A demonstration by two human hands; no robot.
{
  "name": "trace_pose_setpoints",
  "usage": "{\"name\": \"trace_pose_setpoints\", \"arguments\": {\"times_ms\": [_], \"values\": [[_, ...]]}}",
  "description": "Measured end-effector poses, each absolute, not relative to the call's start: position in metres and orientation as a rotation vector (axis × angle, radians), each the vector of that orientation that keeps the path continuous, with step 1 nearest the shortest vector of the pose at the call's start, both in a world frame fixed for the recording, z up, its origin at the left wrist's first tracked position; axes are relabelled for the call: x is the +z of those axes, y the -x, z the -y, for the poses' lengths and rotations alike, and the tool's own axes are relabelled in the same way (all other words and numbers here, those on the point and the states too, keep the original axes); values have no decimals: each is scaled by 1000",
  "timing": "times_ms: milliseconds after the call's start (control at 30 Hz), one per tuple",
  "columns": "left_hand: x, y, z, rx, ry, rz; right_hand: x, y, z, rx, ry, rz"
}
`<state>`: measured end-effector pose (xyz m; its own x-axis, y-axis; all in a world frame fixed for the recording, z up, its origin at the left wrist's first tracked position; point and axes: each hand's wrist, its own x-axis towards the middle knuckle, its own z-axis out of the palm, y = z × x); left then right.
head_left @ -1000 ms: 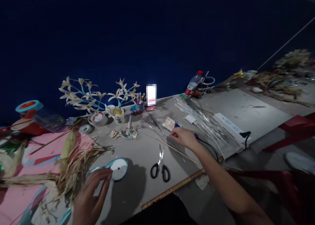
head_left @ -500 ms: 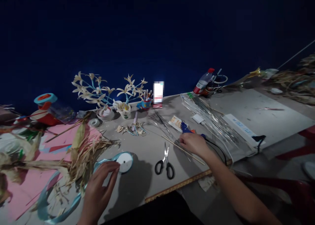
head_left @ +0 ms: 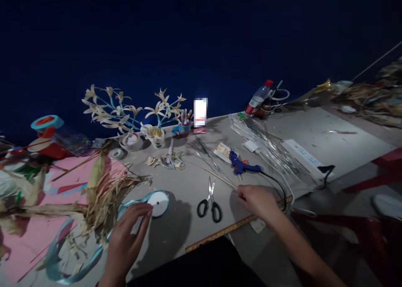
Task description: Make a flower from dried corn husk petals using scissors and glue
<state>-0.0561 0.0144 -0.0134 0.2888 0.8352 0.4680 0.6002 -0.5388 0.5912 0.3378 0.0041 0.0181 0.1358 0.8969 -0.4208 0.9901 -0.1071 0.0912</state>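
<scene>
The thin stick (head_left: 220, 178) lies just beyond the fingertips of the right hand (head_left: 259, 202), the nearer hand by far; its long axis slants from those fingers away and to the left, and its near end meets or passes under them. The right fingers are curled in with their tips close together, but whether they are clamped on the stick I cannot tell. Just left of the stick's far half, and well to the right of the left fingers, the scissors (head_left: 210, 201) rest with blades slightly apart, points away and black handles toward the body. The left hand (head_left: 127, 232) has thumb and forefinger drawn near each other at the near left edge of the ribbon spool (head_left: 158, 203); whether they pinch anything is hidden. Blue ribbon (head_left: 54, 253) loops out to the left of that hand, beside the dry husks (head_left: 105, 195) and pink sheet (head_left: 29, 243). Beyond the right fingers lies the blue glue gun (head_left: 243, 165), its black cord curving back past the wrist's far side, with metal wires (head_left: 205, 153) off to its left. Farthest ahead of the left fingers, husk flowers (head_left: 121, 113) stand in a white pot (head_left: 131, 142).
</scene>
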Motion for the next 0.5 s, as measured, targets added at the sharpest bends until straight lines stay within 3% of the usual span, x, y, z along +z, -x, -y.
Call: {"name": "trace_pose_setpoints", "arguments": {"times_ms": [500], "values": [[-11, 51, -13, 1120, -2215, -1306, 12, -340, 0, -327, -2055, -1811]]}}
